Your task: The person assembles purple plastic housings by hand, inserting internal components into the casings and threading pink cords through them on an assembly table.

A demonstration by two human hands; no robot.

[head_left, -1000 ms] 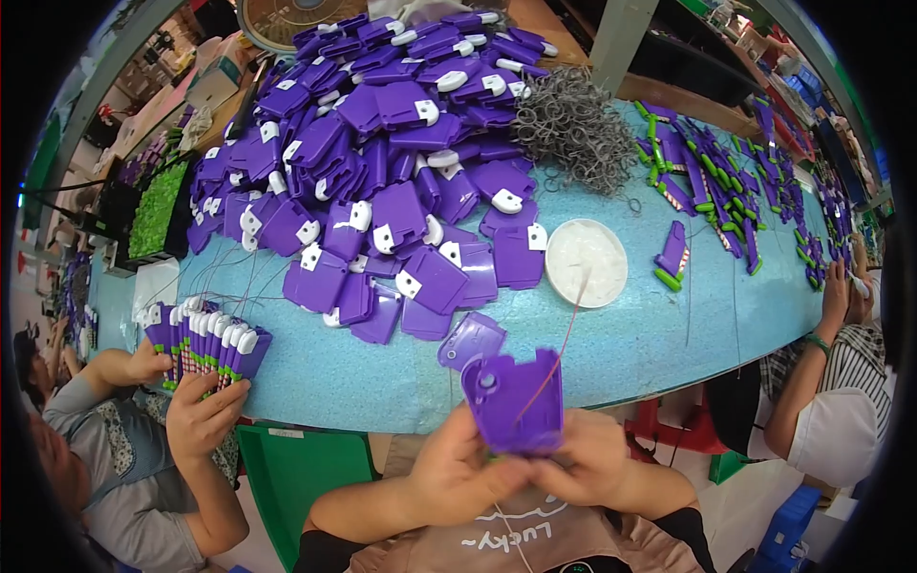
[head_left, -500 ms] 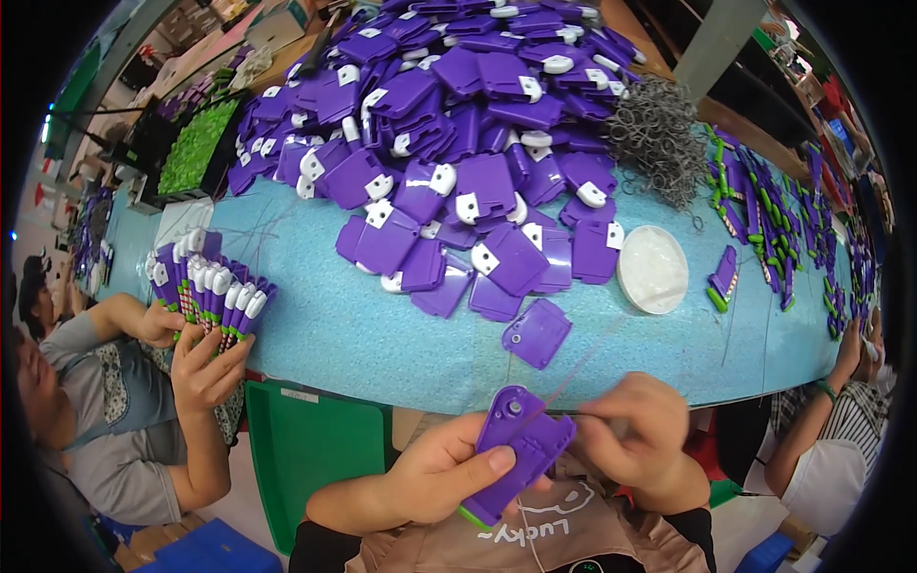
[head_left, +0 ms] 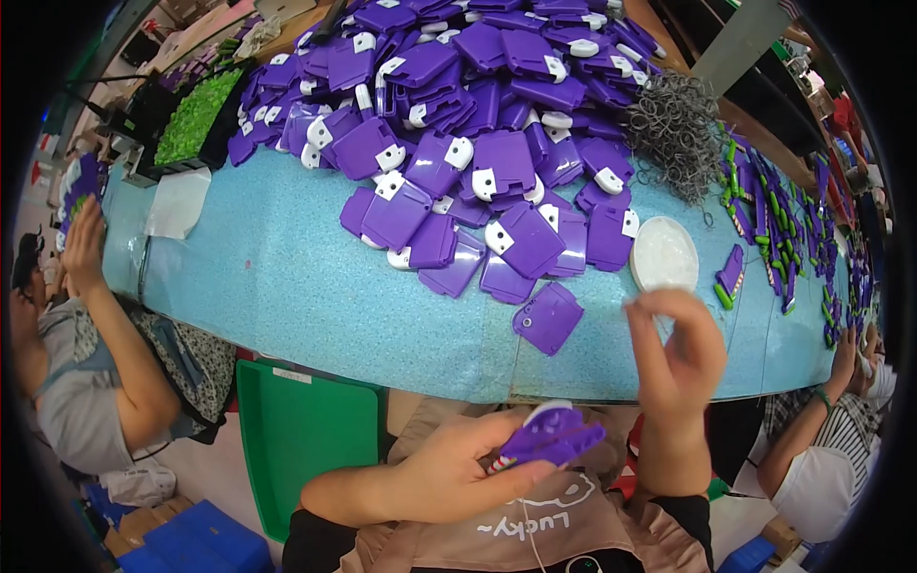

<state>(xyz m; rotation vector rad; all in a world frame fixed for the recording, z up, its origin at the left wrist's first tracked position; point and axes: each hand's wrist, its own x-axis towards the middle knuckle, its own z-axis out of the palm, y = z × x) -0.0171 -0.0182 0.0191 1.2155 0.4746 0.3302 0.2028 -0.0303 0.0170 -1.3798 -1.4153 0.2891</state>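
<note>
My left hand (head_left: 449,473) holds a flat purple plastic piece with a white round part (head_left: 554,435) low in front of my chest, below the table edge. My right hand (head_left: 673,353) is raised over the near edge of the blue table (head_left: 287,286), apart from that piece. Its thumb and forefinger are pinched together just below a white round dish (head_left: 664,253); I see nothing between them. A single purple piece (head_left: 547,318) lies on the table left of my right hand.
A big heap of purple pieces (head_left: 478,124) fills the far table, with a tangle of grey wire springs (head_left: 678,124) and green-and-purple parts (head_left: 764,220) to the right. Another person's hand (head_left: 81,239) lifts purple pieces at left. A green bin (head_left: 306,430) stands below.
My right hand has let go of the purple piece and risen to the white dish. My left hand has lowered the piece. The view has tilted toward the table.
</note>
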